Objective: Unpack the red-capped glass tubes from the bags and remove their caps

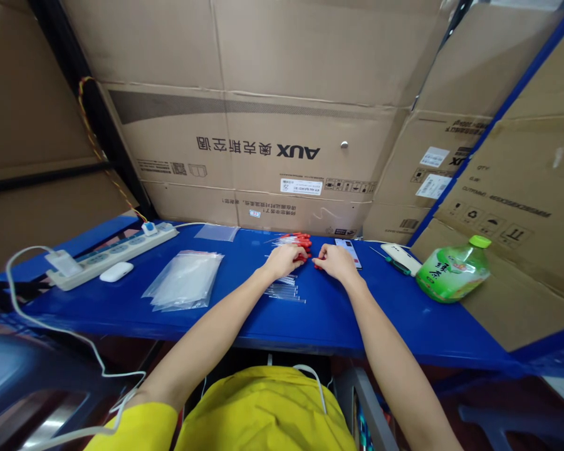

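Note:
My left hand (282,262) is closed over the middle of the blue table, with a bit of red showing at its fingertips. My right hand (337,262) faces it across a small gap and pinches a small red piece (316,264). Just behind the left hand lies a pile of thin red-handled tools (301,240), like small screwdrivers, shafts pointing left. Below that hand are several thin clear rods or tubes (286,292), laid side by side. The fingers partly hide what each hand holds, so its exact kind is unclear.
Clear plastic bags (184,280) lie at left, near a power strip (113,255) and a white case (116,271). A phone (348,252) is behind my right hand. Further right are a white device (401,257), a green-handled screwdriver (397,267) and a green bottle (454,272). Cardboard walls the table.

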{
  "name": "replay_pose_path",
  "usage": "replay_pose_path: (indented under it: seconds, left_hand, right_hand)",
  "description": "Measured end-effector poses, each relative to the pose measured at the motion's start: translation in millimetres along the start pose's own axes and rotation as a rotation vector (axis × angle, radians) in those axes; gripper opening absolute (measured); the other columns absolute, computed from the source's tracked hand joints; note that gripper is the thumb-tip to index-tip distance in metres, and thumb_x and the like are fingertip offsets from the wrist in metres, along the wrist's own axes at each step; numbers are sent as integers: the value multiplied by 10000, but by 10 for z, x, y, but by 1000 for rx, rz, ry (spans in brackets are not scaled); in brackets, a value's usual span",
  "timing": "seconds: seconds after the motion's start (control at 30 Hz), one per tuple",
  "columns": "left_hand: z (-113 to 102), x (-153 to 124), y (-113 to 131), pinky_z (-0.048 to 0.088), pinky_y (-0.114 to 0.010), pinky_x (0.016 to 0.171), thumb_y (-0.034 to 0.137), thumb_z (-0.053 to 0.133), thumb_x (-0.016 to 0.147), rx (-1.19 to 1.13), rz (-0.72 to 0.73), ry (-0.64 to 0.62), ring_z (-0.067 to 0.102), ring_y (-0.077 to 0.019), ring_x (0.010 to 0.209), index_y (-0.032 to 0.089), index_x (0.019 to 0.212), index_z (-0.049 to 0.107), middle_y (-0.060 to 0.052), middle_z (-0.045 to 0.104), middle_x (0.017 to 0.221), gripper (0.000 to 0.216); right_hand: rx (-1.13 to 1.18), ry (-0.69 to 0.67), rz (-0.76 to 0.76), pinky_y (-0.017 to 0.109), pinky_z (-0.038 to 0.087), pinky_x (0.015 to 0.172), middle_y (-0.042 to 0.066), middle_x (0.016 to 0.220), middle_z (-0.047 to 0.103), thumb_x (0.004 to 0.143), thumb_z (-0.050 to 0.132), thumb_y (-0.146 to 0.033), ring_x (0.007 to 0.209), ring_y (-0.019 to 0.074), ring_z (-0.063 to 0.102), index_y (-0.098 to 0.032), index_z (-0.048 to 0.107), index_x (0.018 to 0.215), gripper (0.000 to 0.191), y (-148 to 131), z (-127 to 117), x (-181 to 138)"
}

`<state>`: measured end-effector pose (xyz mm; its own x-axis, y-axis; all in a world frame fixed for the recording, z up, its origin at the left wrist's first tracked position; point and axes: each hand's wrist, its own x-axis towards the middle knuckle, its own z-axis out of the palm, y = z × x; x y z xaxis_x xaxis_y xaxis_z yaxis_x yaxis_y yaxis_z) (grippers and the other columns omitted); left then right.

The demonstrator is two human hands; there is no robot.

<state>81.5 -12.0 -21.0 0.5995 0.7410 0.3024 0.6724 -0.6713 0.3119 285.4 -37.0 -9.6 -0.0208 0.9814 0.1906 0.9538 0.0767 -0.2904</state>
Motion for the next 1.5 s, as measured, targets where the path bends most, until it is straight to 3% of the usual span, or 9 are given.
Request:
replay_pose_path:
  seconds: [0.17, 0.4, 0.6, 0.73, 0.83, 1.0, 1.1, 1.27, 1.5]
  left_hand:
    - [-4, 3, -28, 496, -279, 800, 212, 673, 907, -21, 32, 57, 679, -209, 986, 222, 1040, 714, -45, 739, 1094, 140]
    - [-305, -71, -44, 487, -286, 849, 351, 527, 1022, -127, 118, 398, 638, -185, 950, 212, 1143, 609, -76, 639, 1139, 202]
    - [-387, -21, -37, 508, -276, 826, 405, 552, 1010, -510, 12, 726, 628, -149, 844, 192, 1214, 518, -69, 644, 1039, 297]
    - [-348, 63, -40, 552, -281, 823, 460, 596, 981, -853, -31, 806, 658, -134, 821, 210, 1261, 515, -64, 637, 1068, 384]
    - [-295, 100, -39, 566, -313, 911, 493, 629, 954, -1101, -67, 758, 682, -142, 874, 203, 1179, 552, -46, 644, 996, 375]
    - [-182, 89, 31, 578, -336, 910, 484, 759, 858, -1266, -64, 408, 695, -152, 864, 165, 1109, 605, -46, 676, 943, 434]
    - [-150, 63, 104, 575, -314, 831, 482, 742, 868, -1151, -18, 257, 679, -153, 805, 150, 1078, 636, -50, 695, 907, 408]
    - [-163, 7, 190, 526, -276, 719, 465, 580, 973, -842, 47, 217, 639, -151, 758, 161, 1103, 639, -56, 699, 947, 335]
    - [-164, -20, 167, 490, -335, 915, 372, 415, 1046, -421, 196, 235, 623, -210, 965, 178, 1022, 632, -91, 672, 1041, 293]
  right_hand:
    - [-45, -1, -4, 287, 346, 675, 45, 900, 743, 829, 737, -343, 854, 217, 656, -225, 670, 961, 189, 1, 30, -6]
    - [-71, 64, -133, 296, 379, 742, 49, 937, 701, 826, 748, -334, 930, 235, 621, -247, 701, 982, 185, 49, 108, 15]
    - [-23, 110, -157, 301, 393, 759, 52, 912, 687, 838, 756, -374, 899, 231, 609, -235, 700, 932, 177, 44, 132, 25]
    - [103, 166, -199, 288, 383, 741, 48, 876, 693, 943, 646, -472, 860, 214, 614, -229, 675, 889, 251, -41, 74, 11]
    - [300, 165, -212, 276, 362, 678, 15, 754, 670, 1024, 470, -562, 754, 194, 611, -236, 648, 863, 404, -157, 44, -31]
    - [623, 217, -258, 264, 389, 657, 8, 755, 662, 1044, 299, -639, 712, 184, 619, -232, 633, 868, 554, -322, 90, -88]
    - [705, 338, -262, 271, 396, 656, 24, 731, 650, 1054, 270, -615, 685, 183, 598, -218, 610, 787, 587, -345, 124, -92]
    - [764, 420, -199, 274, 362, 616, 9, 635, 608, 1033, 365, -595, 610, 173, 553, -205, 605, 717, 557, -310, 128, -82]
    - [851, 384, -213, 264, 391, 630, -3, 623, 581, 974, 479, -609, 617, 155, 520, -190, 617, 670, 535, -344, 105, -84]
